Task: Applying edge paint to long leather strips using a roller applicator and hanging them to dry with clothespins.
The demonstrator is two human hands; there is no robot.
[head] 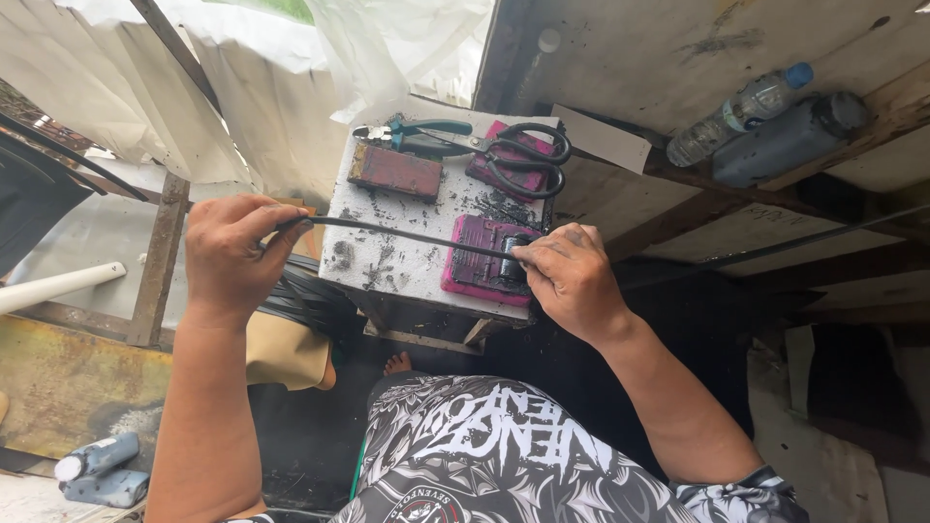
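Room: rough outdoor shelter, with crumpled white plastic sheeting (262, 87) hung at the top left and weathered wooden planks (678, 48) at the top right.
Floor: dark and grimy under the bench, with a rusty yellow panel (68, 378) at the lower left.
Bench: small white block (407, 266) with a wooden underside, its top smeared with black specks; it stands straight ahead of the person.
Bottles, right: a dark grey plastic bottle (790, 140) and a clear water bottle with a blue cap (741, 111) lie side by side on the planks.
Bottles, left: two grey bottles (97, 470) lie on the floor at the lower left corner.
Pads: three flat pink-red blocks on the bench, one at the back left (395, 171), one at the back right (511, 165) under the scissors, one at the front right (475, 261), all stained black.
Tools: black-handled scissors (528, 160) and teal-handled pliers (417, 136) lie at the back edge of the bench.
Strip: thin black strip (407, 232) stretched level above the bench, between the two hands.
Left hand (232, 257): closed around the strip's left end, the fingers curled tight.
Right hand (572, 276): pinches the strip's right end with thumb and fingers, just over the front pink pad.
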